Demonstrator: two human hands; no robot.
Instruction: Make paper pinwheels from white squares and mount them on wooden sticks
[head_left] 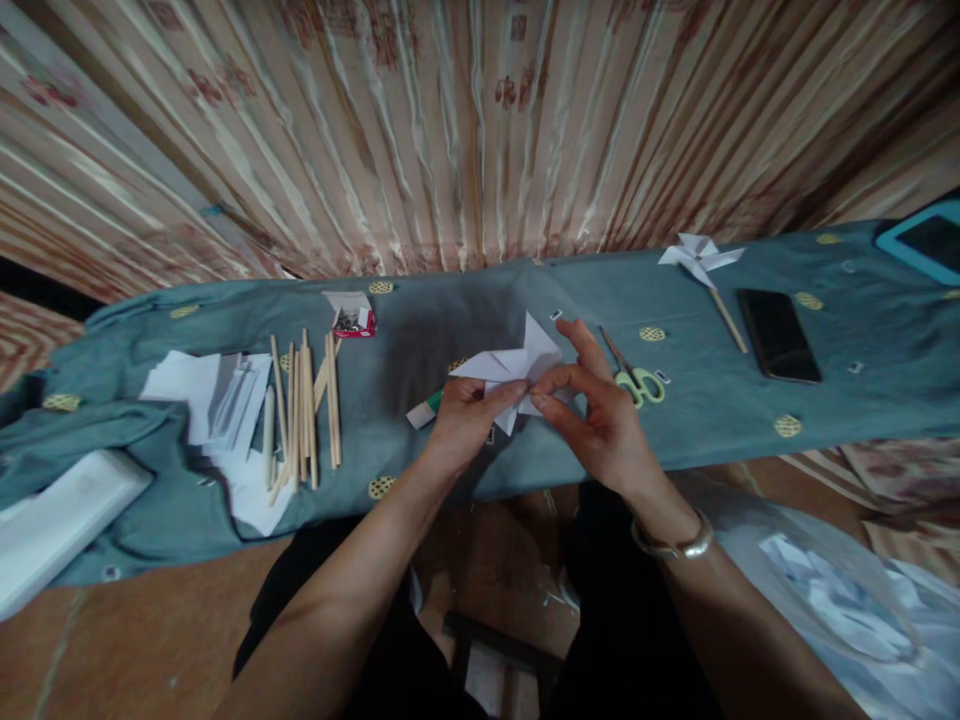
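Observation:
A white paper pinwheel [517, 362] with folded blades is held over the middle of the cloth-covered table. My left hand [472, 410] grips it from the left, its thumb pressed near the centre. On the right side, my right hand [592, 410] pinches at the pinwheel's centre with thumb and forefinger; anything small between those fingertips is hidden. Partly behind my left hand lies a green and white eraser-like block [424, 410]. Scissors with light green handles [639, 384] rest just beyond my right hand.
Wooden sticks [304, 410] and white paper pieces [202, 395] lie at left, near a small red box of pins [352, 318]. A finished pinwheel on a stick [701, 262] and a black phone [778, 335] lie at right. A curtain [480, 140] hangs behind the table.

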